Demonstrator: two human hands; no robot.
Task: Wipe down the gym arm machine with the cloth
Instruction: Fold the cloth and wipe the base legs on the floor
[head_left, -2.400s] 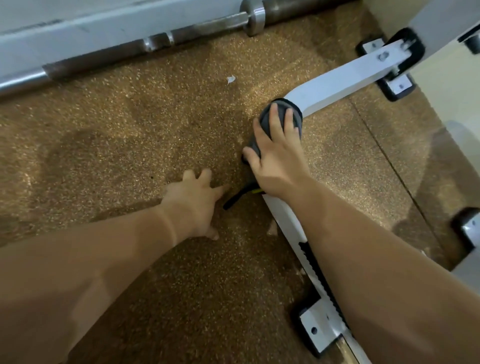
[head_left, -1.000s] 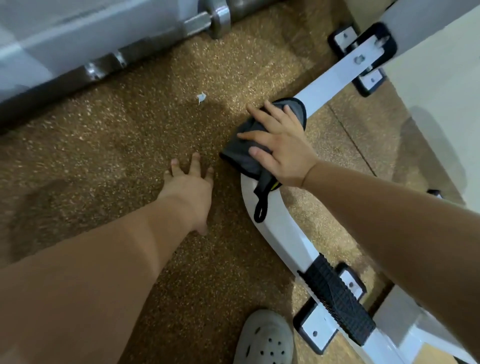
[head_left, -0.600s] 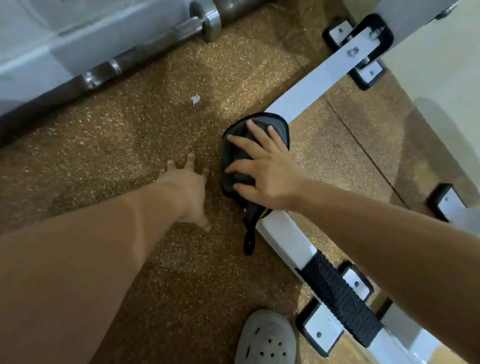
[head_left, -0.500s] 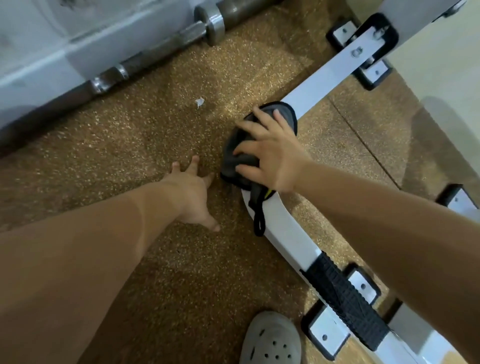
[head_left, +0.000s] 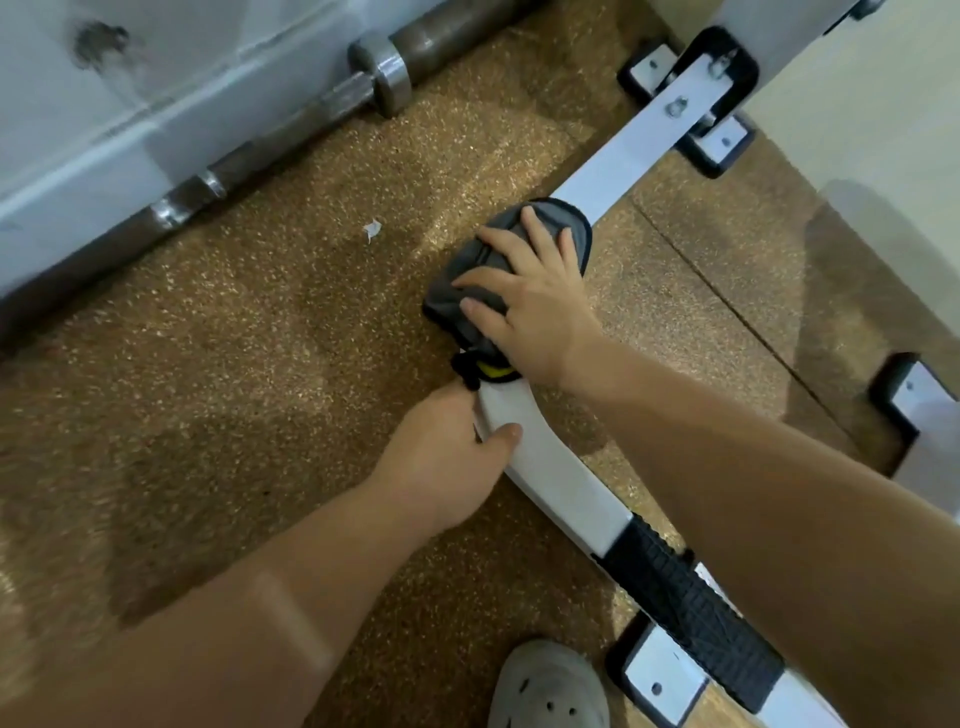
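Head view: right hand (head_left: 530, 312) lies flat, fingers spread, pressing the grey cloth (head_left: 462, 291) onto the bend of the white base rail (head_left: 550, 467), near frame centre. Left hand (head_left: 441, 467) sits at 7 o'clock of the cloth, thumb on the rail, fingers hidden, so can't tell if they grip. Suggest even pressure, wrap the cloth over both rail edges, stroke toward 5 o'clock up to the black tread pad (head_left: 685, 597). Mind the cloth's loop (head_left: 467, 371) snagging.
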